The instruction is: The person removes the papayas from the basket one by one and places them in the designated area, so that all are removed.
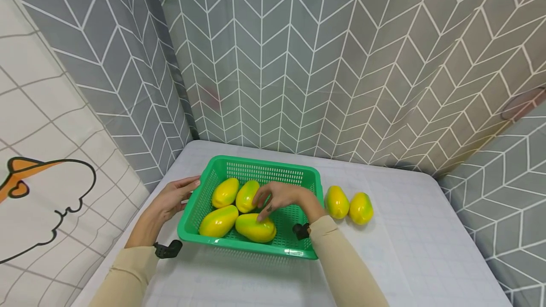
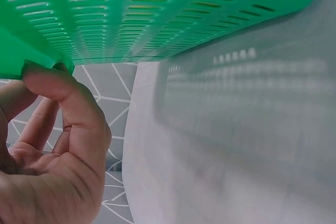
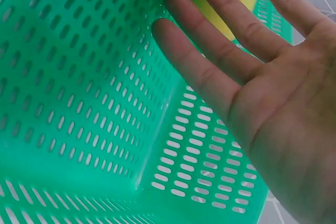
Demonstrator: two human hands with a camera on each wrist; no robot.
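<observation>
A green perforated plastic basket (image 1: pixel 290 252) holds several yellow-green mangoes, among them a front-right mango (image 1: pixel 251 232), a back-middle mango (image 1: pixel 245 197) and a front-left mango (image 1: pixel 218 222). My left hand (image 1: pixel 172 198) grips the basket's left rim; the left wrist view shows its fingertips curled at the edge beside the slotted wall (image 2: pixel 157 19). Inside the basket, my right hand (image 1: pixel 279 196) reaches over the mangoes, its thumb at the front-right one and its fingers beside the back-middle one. In the right wrist view its fingers look mostly straight, with a mango partly hidden behind them.
Two more mangoes, a left one (image 1: pixel 337 202) and a right one (image 1: pixel 361 208), lie close together on the white-covered table (image 1: pixel 409 250), just right of the basket. A grey patterned curtain (image 1: pixel 281 60) hangs behind the table's far edge.
</observation>
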